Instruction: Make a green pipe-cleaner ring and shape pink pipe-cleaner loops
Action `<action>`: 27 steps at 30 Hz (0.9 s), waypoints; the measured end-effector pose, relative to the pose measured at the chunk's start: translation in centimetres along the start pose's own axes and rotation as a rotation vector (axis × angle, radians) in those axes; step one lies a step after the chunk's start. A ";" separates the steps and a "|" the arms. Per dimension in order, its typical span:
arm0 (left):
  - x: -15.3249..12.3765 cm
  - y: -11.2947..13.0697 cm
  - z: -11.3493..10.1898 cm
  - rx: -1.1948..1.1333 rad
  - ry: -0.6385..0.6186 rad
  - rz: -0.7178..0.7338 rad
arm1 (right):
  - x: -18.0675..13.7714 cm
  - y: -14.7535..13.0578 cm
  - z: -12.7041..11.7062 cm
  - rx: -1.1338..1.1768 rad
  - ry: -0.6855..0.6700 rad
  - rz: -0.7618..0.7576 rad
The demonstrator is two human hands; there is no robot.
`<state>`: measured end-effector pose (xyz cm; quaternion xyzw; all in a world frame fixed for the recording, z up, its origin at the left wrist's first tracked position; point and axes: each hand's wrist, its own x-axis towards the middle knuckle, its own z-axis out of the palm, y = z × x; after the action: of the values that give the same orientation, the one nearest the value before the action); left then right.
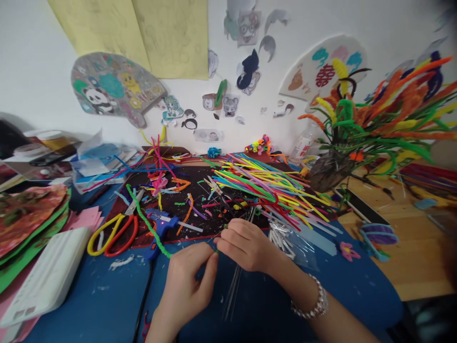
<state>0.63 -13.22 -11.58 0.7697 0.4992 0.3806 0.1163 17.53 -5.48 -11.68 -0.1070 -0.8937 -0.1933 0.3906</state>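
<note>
My left hand (189,281) pinches the near end of a green pipe cleaner (148,224) that runs up and left over the blue glue gun (162,226). My right hand (246,245), with a bead bracelet at the wrist, has its fingers closed on the same end, fingertip to fingertip with the left. Thin metal wires (233,286) lie on the blue table cover (107,300) under my hands.
A pile of coloured pipe cleaners (271,183) fans across the black mat (200,200). Yellow-and-red scissors (114,231) lie left of the glue gun, a white box (46,276) at far left. A vase of pipe-cleaner flowers (328,171) stands at right.
</note>
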 end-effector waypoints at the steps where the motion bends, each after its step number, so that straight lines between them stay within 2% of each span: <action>1: 0.0 0.0 0.0 -0.004 -0.004 0.000 | 0.0 0.0 0.0 0.011 0.000 0.000; 12: -0.2 0.0 -0.3 -0.084 -0.023 -0.008 | 0.0 0.3 -1.0 0.018 0.009 -0.054; 17: -0.1 0.0 -0.5 -0.116 -0.040 -0.039 | -0.3 0.4 -1.3 -0.021 0.138 -0.082; 19: 0.0 0.1 -0.4 -0.085 -0.036 -0.033 | -0.3 0.3 -1.3 -0.042 0.150 -0.057; 21: 0.1 0.1 -0.3 -0.039 -0.008 -0.031 | -0.3 0.2 -1.3 -0.060 0.110 -0.026; 24: 0.0 -0.1 0.0 0.014 0.103 -0.013 | -0.3 0.2 -1.3 -0.050 0.075 0.004; 27: -0.2 -0.4 0.2 0.047 0.170 0.102 | -0.5 0.0 -1.3 -0.015 0.126 0.029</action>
<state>0.41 -13.15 -12.03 0.7615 0.4764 0.4382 0.0359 18.73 -6.02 -11.20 -0.1106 -0.8642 -0.2004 0.4481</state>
